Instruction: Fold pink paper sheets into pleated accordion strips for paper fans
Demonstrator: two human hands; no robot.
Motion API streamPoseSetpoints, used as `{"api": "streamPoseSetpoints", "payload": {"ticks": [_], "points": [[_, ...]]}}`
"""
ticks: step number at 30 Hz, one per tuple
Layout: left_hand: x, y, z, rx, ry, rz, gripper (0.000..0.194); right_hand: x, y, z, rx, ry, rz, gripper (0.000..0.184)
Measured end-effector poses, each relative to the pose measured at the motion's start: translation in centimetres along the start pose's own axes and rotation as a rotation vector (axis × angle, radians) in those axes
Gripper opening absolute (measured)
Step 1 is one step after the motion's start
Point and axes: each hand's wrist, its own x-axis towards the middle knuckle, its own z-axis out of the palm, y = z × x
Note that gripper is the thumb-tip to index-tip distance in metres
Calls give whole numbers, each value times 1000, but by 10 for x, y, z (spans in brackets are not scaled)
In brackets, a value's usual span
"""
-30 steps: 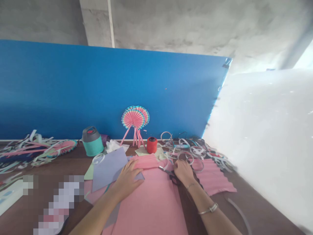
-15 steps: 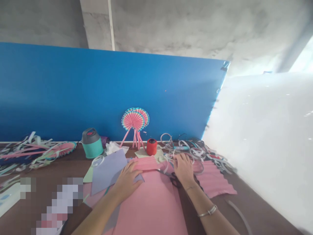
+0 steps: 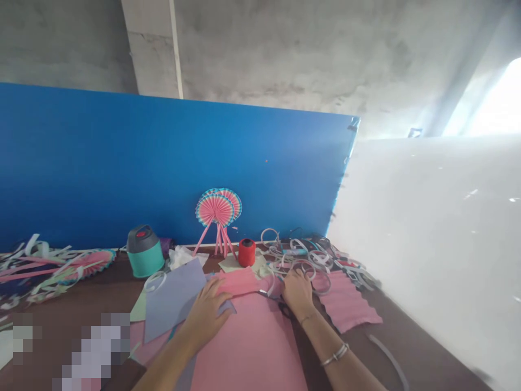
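My left hand (image 3: 205, 314) lies flat, fingers spread, on a pink paper sheet (image 3: 252, 347) and the edge of a lilac sheet (image 3: 173, 296). My right hand (image 3: 297, 290) reaches into a tangle of white paper strips (image 3: 309, 255), fingers curled forward over them. A pair of scissors (image 3: 277, 300) lies just under that hand. A pleated pink paper piece (image 3: 240, 281) sits between my hands, and another pleated pink piece (image 3: 345, 304) lies to the right.
A red thread spool (image 3: 246, 252), pink paper fans on sticks (image 3: 217, 209) and a teal flask (image 3: 143, 251) stand by the blue board (image 3: 163, 163). Paper fans and strips (image 3: 52, 263) lie at left. A white panel (image 3: 439, 244) closes the right side.
My right hand has moved forward from the scissors into the white strips. My left hand stays on the paper. The view has tilted up slightly.
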Motion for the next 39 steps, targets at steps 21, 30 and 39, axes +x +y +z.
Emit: {"api": "streamPoseSetpoints", "payload": {"ticks": [21, 30, 39], "points": [[5, -1, 4, -346, 323, 49, 22, -16, -17, -6, 761, 352, -433, 22], [5, 18, -1, -495, 96, -95, 18, -37, -46, -22, 781, -23, -544, 15], [5, -13, -18, -480, -48, -280, 23, -29, -39, -11, 923, -143, -389, 15]]}}
